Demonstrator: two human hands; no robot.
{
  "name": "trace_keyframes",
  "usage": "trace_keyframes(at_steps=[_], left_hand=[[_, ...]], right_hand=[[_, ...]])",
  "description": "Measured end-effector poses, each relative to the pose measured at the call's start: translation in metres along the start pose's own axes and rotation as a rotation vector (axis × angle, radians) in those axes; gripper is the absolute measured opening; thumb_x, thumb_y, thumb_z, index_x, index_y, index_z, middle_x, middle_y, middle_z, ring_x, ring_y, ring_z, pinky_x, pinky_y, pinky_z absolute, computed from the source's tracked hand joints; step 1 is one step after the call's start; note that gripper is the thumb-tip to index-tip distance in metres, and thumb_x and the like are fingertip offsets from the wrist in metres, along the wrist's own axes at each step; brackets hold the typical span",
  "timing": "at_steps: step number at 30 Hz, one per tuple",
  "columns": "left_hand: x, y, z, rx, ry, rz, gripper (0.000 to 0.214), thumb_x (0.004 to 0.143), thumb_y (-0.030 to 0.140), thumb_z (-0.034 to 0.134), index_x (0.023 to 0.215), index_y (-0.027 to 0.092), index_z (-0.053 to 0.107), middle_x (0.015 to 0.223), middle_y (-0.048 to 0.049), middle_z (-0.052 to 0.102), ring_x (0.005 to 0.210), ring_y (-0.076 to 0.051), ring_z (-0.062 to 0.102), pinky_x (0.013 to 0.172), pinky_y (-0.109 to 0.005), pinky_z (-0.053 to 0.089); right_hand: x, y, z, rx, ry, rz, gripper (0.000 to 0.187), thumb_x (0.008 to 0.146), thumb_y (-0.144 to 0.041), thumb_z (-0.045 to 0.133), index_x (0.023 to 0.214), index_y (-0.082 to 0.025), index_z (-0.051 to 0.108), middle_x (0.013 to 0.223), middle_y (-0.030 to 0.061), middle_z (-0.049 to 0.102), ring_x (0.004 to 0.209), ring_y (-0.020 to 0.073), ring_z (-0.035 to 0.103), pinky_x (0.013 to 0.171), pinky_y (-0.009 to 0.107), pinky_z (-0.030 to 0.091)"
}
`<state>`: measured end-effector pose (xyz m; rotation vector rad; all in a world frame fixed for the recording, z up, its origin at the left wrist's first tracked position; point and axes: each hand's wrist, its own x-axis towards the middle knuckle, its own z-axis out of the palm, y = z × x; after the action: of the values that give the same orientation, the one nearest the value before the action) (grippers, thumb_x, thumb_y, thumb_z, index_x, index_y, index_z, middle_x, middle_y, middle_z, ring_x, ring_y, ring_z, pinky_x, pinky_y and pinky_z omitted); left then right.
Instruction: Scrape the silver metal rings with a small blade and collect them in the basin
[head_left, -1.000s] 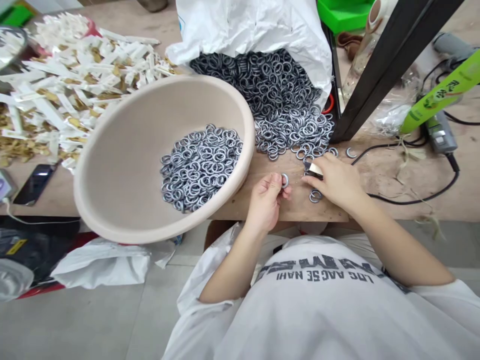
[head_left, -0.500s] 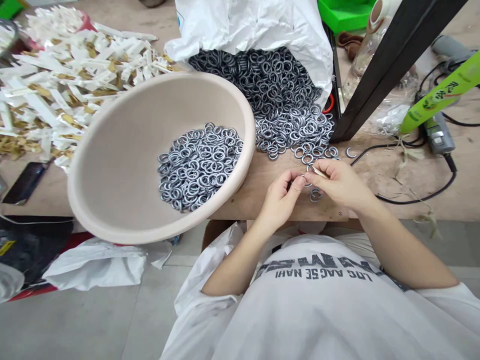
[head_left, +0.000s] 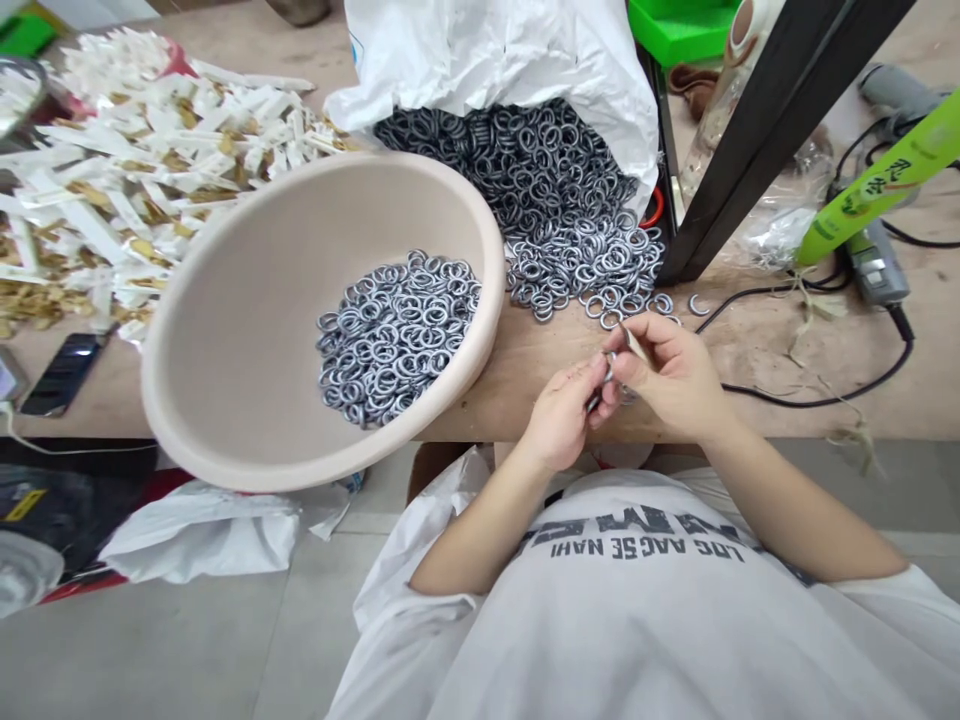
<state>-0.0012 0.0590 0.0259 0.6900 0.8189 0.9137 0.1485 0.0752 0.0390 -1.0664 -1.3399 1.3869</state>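
Observation:
Close together over the table's front edge, both my hands work at chest height. My left hand (head_left: 562,412) is closed, thumb and fingers pinching a small grey ring (head_left: 609,362), most of it covered by fingertips. In my right hand (head_left: 667,378) is a slim pale tool (head_left: 634,346) with a dark end; its exact kind does not show. The right fingertips meet the left ones at the ring. Just beyond the hands, loose grey rings (head_left: 611,318) spill from a heap (head_left: 577,265). To the left, a large beige basin (head_left: 225,340) holds a pile of similar rings (head_left: 397,340).
A white sack (head_left: 502,50) full of rings lies open behind the basin. A dark metal post (head_left: 750,150) rises at the right, near a power cable (head_left: 795,400) and a grey tool (head_left: 877,265). White wrapped pieces (head_left: 150,180) cover the left; a phone (head_left: 64,372) lies there.
My left hand has turned, with its fingers now curled under the ring. The right hand has shifted slightly and its tool has tilted more upright. The view has moved a little.

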Motion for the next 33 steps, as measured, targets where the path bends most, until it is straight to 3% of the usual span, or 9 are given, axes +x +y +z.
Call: trace_keyframes(at_steps=[3, 8, 14, 20, 24, 33], left_hand=[[-0.002, -0.004, 0.001, 0.036, 0.013, 0.031, 0.048, 0.09, 0.054, 0.062, 0.061, 0.016, 0.056, 0.057, 0.0011, 0.048, 0.051, -0.008, 0.039, 0.049, -0.023, 0.025], [-0.003, -0.004, 0.004, 0.04, -0.025, -0.018, 0.045, 0.089, 0.048, 0.06, 0.058, 0.016, 0.052, 0.055, 0.0015, 0.042, 0.051, -0.008, 0.035, 0.048, -0.023, 0.024], [-0.003, 0.002, 0.003, -0.124, -0.062, -0.113, 0.045, 0.09, 0.046, 0.06, 0.062, 0.02, 0.037, 0.055, 0.0064, 0.029, 0.045, -0.006, 0.021, 0.045, -0.021, 0.019], [-0.005, 0.003, 0.003, -0.189, -0.018, -0.169, 0.044, 0.09, 0.042, 0.06, 0.062, 0.02, 0.034, 0.053, 0.0076, 0.025, 0.044, -0.005, 0.02, 0.043, -0.018, 0.02], [-0.006, 0.003, 0.006, -0.206, -0.004, -0.171, 0.044, 0.089, 0.037, 0.059, 0.06, 0.02, 0.031, 0.051, 0.0077, 0.025, 0.043, -0.005, 0.02, 0.043, -0.018, 0.019], [-0.007, 0.005, 0.005, -0.189, -0.02, -0.158, 0.047, 0.089, 0.041, 0.062, 0.061, 0.02, 0.031, 0.052, 0.0079, 0.025, 0.043, -0.005, 0.021, 0.045, -0.019, 0.022]], right_hand=[[-0.004, 0.001, -0.001, -0.128, 0.028, -0.045, 0.038, 0.079, -0.055, 0.079, 0.096, -0.024, 0.065, 0.08, 0.0007, 0.066, 0.072, 0.0187, 0.063, 0.067, 0.034, 0.052], [0.002, 0.005, -0.001, -0.244, 0.001, -0.035, 0.038, 0.087, -0.06, 0.068, 0.093, -0.022, 0.068, 0.077, 0.0022, 0.064, 0.074, 0.0199, 0.062, 0.065, 0.033, 0.049], [0.004, 0.009, -0.01, -0.456, 0.158, -0.178, 0.038, 0.099, -0.055, 0.053, 0.08, -0.023, 0.058, 0.072, 0.0002, 0.055, 0.068, 0.0163, 0.051, 0.064, 0.032, 0.038], [-0.016, -0.004, -0.011, -0.813, -0.098, -0.354, 0.034, 0.103, -0.044, 0.046, 0.079, -0.022, 0.053, 0.076, 0.0018, 0.055, 0.071, 0.0162, 0.051, 0.065, 0.031, 0.033], [-0.018, -0.006, -0.009, -0.885, -0.12, -0.368, 0.033, 0.103, -0.042, 0.047, 0.079, -0.021, 0.054, 0.076, 0.0017, 0.057, 0.069, 0.0149, 0.05, 0.063, 0.03, 0.031], [-0.02, -0.008, -0.01, -0.816, -0.13, -0.348, 0.036, 0.103, -0.042, 0.047, 0.074, -0.021, 0.052, 0.073, 0.0008, 0.055, 0.065, 0.0137, 0.048, 0.061, 0.03, 0.029]])
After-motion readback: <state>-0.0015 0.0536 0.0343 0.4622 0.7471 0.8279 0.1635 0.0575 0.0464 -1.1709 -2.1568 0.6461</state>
